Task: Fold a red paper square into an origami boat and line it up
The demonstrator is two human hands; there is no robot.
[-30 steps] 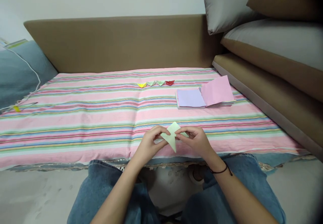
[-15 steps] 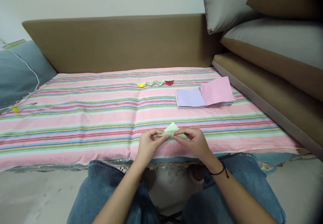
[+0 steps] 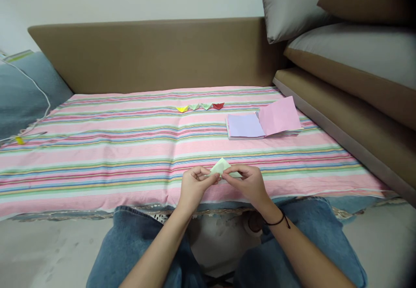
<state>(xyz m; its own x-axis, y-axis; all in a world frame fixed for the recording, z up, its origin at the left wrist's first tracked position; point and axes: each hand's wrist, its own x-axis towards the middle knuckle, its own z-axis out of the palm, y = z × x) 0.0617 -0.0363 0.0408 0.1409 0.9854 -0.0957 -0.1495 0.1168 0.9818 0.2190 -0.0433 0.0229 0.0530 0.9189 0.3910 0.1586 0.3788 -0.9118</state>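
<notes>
A pale green folded paper [image 3: 222, 165] with a pointed top is held between both hands, just above the near side of the striped cloth. My left hand [image 3: 195, 186] pinches its lower left part, thumb in front. From the other side, my right hand [image 3: 248, 181] grips the lower right part between thumb and fingers. The two thumb tips almost meet at the paper's lower middle. Fingers cover much of the bottom edge, so the folds there are hidden.
Small folded paper boats stand in a row farther back: a yellow one [image 3: 182, 109], two pale green, and a red one [image 3: 218, 105]. An open pad of coloured paper [image 3: 246, 125] lies to their right. Stacked cushions [image 3: 351, 54] line the right side; a white cable [image 3: 39, 89] runs at left.
The thumbs have shifted slightly along the paper's lower edge, and my left hand has moved a little to the right. The boats and the paper pad stay in place.
</notes>
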